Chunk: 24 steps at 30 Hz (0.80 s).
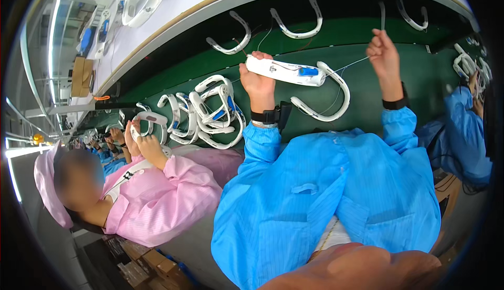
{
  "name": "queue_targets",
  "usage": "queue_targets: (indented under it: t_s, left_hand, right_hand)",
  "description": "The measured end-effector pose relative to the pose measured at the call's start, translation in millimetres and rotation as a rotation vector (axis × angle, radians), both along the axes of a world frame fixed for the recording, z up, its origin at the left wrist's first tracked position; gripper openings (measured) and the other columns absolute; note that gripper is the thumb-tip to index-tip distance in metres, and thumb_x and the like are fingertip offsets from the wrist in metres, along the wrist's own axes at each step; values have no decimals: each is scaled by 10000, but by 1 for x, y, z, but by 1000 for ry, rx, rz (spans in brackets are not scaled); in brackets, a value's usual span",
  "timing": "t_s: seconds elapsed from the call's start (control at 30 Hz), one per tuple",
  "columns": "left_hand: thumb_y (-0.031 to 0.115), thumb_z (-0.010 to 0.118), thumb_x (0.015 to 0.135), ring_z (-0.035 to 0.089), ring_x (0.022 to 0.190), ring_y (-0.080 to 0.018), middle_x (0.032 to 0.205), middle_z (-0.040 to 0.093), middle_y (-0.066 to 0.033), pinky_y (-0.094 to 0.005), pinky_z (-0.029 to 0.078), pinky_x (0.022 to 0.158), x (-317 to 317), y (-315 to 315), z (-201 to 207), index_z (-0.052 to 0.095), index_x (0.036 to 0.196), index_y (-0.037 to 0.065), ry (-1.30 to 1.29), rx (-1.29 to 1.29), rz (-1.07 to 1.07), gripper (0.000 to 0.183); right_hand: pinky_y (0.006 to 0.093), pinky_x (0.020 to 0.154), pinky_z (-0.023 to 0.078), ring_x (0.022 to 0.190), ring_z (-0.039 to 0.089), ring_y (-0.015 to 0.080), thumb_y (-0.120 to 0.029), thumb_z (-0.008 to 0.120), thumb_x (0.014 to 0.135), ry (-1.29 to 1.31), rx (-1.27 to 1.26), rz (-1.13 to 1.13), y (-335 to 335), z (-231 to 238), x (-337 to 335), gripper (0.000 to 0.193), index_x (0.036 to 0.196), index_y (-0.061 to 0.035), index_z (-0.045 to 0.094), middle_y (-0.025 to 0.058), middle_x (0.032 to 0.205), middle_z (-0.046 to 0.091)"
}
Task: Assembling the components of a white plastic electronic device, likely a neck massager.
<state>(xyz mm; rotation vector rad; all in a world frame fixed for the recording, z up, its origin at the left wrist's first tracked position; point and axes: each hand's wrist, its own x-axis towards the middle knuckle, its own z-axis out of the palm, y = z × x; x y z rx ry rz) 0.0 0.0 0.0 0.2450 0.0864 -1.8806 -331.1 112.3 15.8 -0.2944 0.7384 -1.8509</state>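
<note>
My left hand (257, 82) is closed round one end of a long white plastic housing (283, 71), its open side showing a blue block (308, 72) and thin wires. Off to the right, my right hand (384, 56) is raised with fingers pinched on a thin pale wire (357, 62), which stretches taut toward the housing's right end. A slim grey strip (382, 14) stands just above those fingers; I cannot tell if it is held. Directly below the housing's right end curves a white U-shaped band (344, 98); whether the two are joined is unclear.
Several white U-shaped bands (231, 127) lie heaped on the green bench (367, 95) at my left. More curved bands (299, 33) line the back, below a white shelf (210, 1). A person in pink (163, 190) works at my left; another in blue (464, 127) sits right.
</note>
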Motion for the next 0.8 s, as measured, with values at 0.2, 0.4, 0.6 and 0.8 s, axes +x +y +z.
queue_targets:
  t_s: [0.2,0.4,0.6,0.8]
  left_hand:
    - [514,169,987,467,748,-245,807,491,-121,-400,425,763,-25,3,13,469,901,18,-4,-40,-48,586]
    - [515,170,987,465,727,-248,783,492,-124,-394,430,760,-22,4,19,474,903,22,28,54,-44,586]
    - [514,177,989,464,726,-247,797,494,-118,-388,434,754,-24,9,21,473,910,23,-45,28,-102,578]
    - [536,154,981,439,741,-250,796,463,-122,-381,432,760,-27,15,22,468,936,-22,58,28,-152,642]
  right_hand:
    - [253,455,296,492,391,60,-208,545,911,933,82,111,27,54,68,312,670,-14,588,-1,560,486]
    - [313,436,299,427,382,146,-149,586,859,1272,-68,426,38,40,141,316,597,-1,490,80,487,411]
    - [328,447,298,436,332,170,-138,567,878,1211,-202,499,30,38,148,325,597,-4,476,92,496,389]
    - [334,452,291,440,315,167,-136,571,876,1182,-171,553,26,25,149,332,598,1,451,89,495,377]
